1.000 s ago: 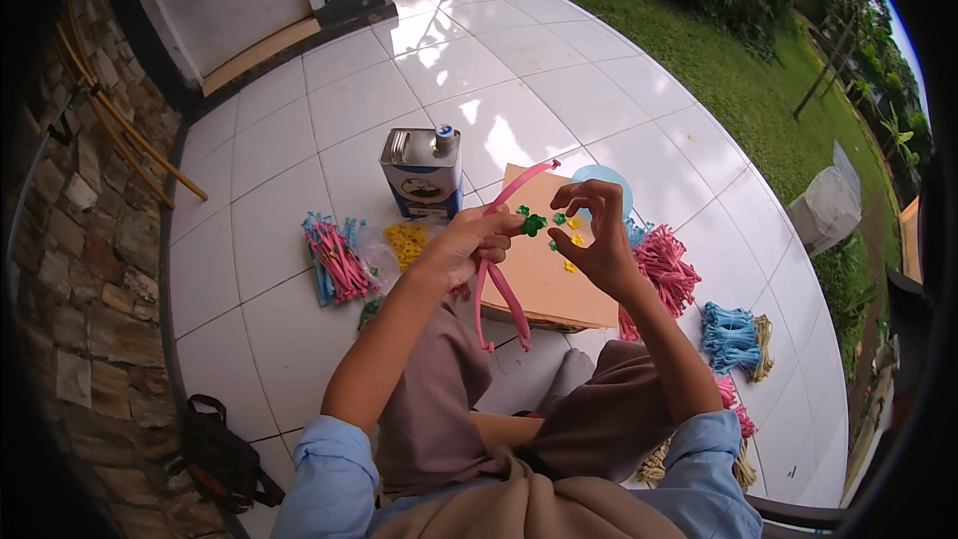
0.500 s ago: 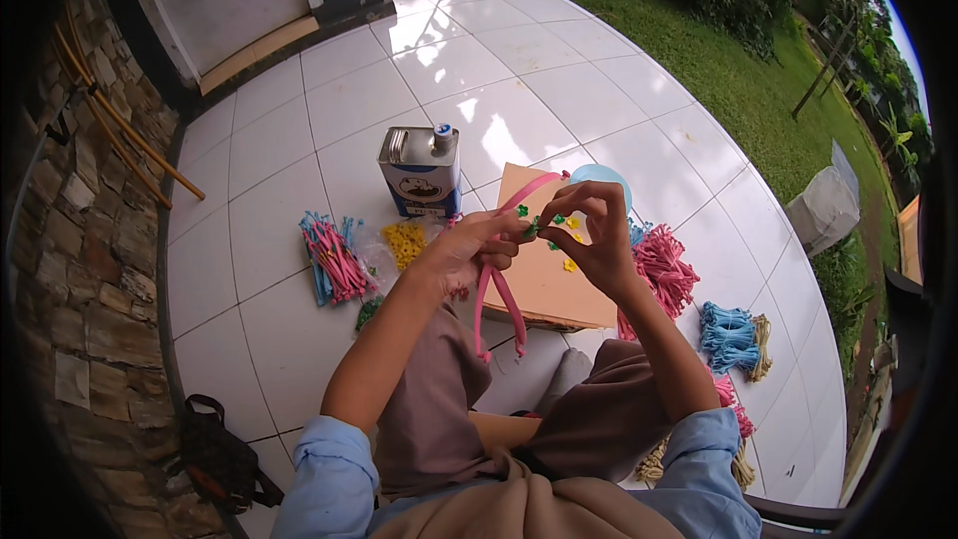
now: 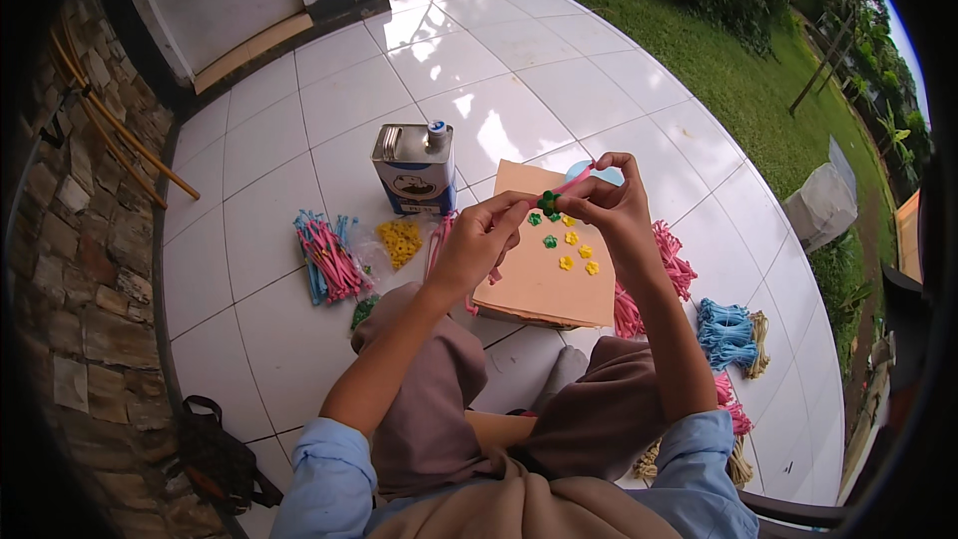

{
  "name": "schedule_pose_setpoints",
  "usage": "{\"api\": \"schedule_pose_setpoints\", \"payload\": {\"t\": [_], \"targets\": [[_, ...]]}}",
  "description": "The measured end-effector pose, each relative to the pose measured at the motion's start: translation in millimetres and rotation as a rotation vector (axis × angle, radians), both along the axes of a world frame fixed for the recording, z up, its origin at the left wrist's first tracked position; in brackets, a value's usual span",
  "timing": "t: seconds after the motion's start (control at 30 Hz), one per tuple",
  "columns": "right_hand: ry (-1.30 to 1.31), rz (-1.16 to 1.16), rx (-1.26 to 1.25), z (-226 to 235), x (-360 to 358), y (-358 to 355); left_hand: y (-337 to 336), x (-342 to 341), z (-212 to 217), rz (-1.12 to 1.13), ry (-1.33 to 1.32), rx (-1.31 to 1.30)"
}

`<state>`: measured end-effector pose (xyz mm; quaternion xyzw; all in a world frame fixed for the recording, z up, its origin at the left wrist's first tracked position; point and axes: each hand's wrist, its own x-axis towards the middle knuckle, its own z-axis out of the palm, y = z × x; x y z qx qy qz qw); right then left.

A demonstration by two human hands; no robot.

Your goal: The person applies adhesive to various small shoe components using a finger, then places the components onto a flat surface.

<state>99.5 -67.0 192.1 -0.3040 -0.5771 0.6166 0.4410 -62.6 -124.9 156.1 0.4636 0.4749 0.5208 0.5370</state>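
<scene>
My left hand [image 3: 479, 245] and my right hand [image 3: 604, 202] meet above a tan board [image 3: 539, 274] lying on the white tiles. Both pinch a thin pink strip [image 3: 569, 185] with a small green flower piece [image 3: 548, 204] on it, held between the fingertips. More of the pink strip hangs down beside my left hand. On the board lie a few small green and yellow flower pieces [image 3: 571, 250]. My knees in brown trousers are folded below the board.
A metal can with a cap [image 3: 413, 168] stands behind the board. Left of it are a bundle of pink and blue strips [image 3: 327, 258] and a bag of yellow pieces [image 3: 400, 240]. Pink tassels [image 3: 675, 265] and blue tassels [image 3: 726, 331] lie at right; a stone wall runs left.
Both hands have dropped lower toward the board while still pinching the pink strip and green piece; the view has shifted so the board and its small flower pieces show.
</scene>
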Motion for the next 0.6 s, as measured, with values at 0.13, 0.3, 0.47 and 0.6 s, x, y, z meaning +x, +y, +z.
{"api": "schedule_pose_setpoints", "payload": {"t": [0.13,0.3,0.47,0.6], "targets": [[-0.046,-0.015,0.009,-1,2,1,2,0,-3,-0.015,-0.052,0.008],[-0.077,-0.018,0.037,-5,2,2,2,-1,-4,-0.034,-0.143,-0.019],[-0.114,-0.023,0.058,-4,1,2,5,-5,-11,-0.043,-0.048,0.035],[-0.149,-0.030,0.074,-9,1,5,4,-5,-11,-0.036,-0.014,0.036]]}}
